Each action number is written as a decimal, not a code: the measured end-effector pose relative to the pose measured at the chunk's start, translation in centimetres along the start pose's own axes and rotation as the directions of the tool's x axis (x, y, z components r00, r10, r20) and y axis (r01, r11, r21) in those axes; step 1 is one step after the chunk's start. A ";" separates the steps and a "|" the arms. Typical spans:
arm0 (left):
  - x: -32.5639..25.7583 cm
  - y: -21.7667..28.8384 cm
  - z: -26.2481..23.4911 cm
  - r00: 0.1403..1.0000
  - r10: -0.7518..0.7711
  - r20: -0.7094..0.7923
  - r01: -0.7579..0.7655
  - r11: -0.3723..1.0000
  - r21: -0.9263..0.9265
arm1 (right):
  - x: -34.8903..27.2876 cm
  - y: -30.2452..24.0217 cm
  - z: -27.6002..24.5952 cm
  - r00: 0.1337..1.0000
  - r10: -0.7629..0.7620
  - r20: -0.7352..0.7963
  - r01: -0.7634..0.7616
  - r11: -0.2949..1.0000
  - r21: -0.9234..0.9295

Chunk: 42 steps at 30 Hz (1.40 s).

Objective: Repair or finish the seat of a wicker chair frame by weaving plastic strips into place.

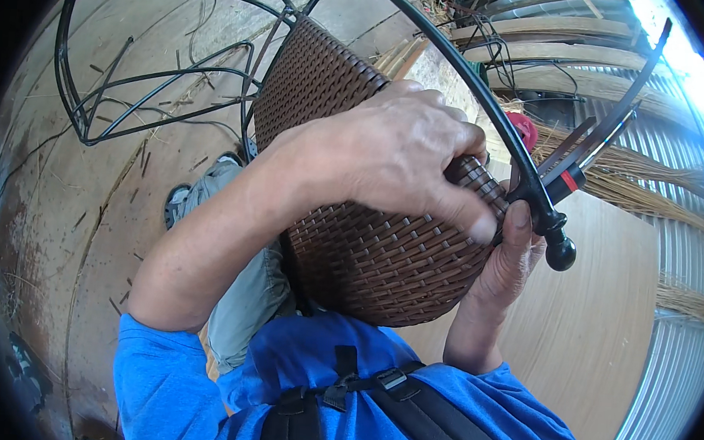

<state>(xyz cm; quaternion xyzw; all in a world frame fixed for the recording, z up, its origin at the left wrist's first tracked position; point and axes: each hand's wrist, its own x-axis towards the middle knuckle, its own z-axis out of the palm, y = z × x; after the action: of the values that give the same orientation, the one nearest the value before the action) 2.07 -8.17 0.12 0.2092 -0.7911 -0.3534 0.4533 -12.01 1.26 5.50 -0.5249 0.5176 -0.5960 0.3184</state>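
Brown weave (390,263) sits just in front of the blue shirt (304,350) — left hand (405,147) curled over it, right hand (507,262) pinching it near the black bar (540,201). Holding tight and weaving snugly should work best.

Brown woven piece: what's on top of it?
The left hand and part of its forearm cross over the brown woven piece. Weave shows on both sides of them; the strip beneath is covered, so can't be seen.

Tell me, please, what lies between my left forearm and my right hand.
In the head view, the brown woven wicker panel lies between your left forearm and your right hand.
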 end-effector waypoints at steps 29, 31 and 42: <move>-0.4 1.5 0.1 0.992 -0.128 0.000 0.128 0.990 0.054 | 0.0 -0.2 1.4 0.989 -0.139 0.052 0.148 0.951 -0.273; -0.8 1.6 0.4 0.993 -0.113 -0.036 0.115 0.992 0.053 | -0.3 -0.4 1.2 0.991 -0.114 0.072 0.128 0.960 -0.251; -1.4 1.8 0.1 0.993 -0.120 -0.001 0.120 0.989 -0.088 | -0.4 -0.5 0.8 0.996 -0.091 0.000 0.089 0.970 -0.227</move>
<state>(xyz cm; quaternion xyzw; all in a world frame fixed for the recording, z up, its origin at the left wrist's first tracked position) 2.67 -6.03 0.68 0.2375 -0.7593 -0.4137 0.4426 -11.08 1.52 5.80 -0.5778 0.5594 -0.5496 0.2263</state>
